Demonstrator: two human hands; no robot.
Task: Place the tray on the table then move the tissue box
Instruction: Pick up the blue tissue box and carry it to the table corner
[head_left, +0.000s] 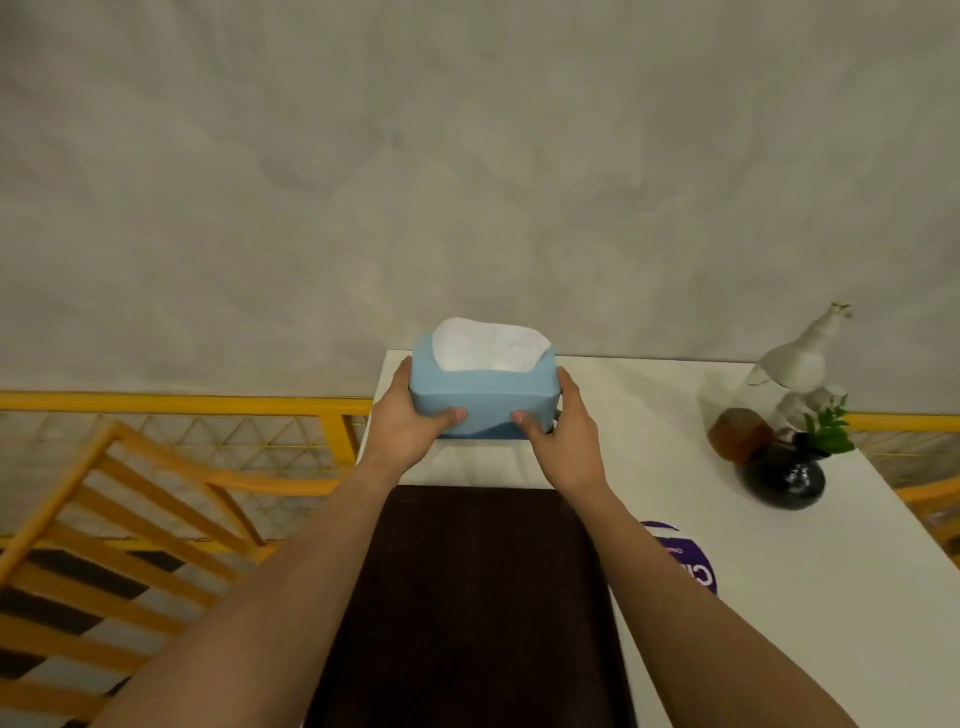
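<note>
1. Tray (467, 597) lies flat on the white table (753, 597), dark and long, its near end running out of view below; first half of the task looks done, as I judge it.
2. Tissue box (483, 387), pale blue with white tissue showing at the top, sits just beyond the tray's far end, close to the table's far edge by the wall; whether it rests on the table or is lifted slightly clear I cannot tell; moving it is what remains.
3. Left hand (410, 421) clasps the box's left end, thumb across the near face; right hand (563, 431) clasps the right end the same way; both closed on the box.
4. Forearms reach straight out over the tray, one along each long side, wrists level.
5. Dark vase (784, 480) with a green sprig and a pale bottle (795, 364) stand well right of the tray's far end.
</note>
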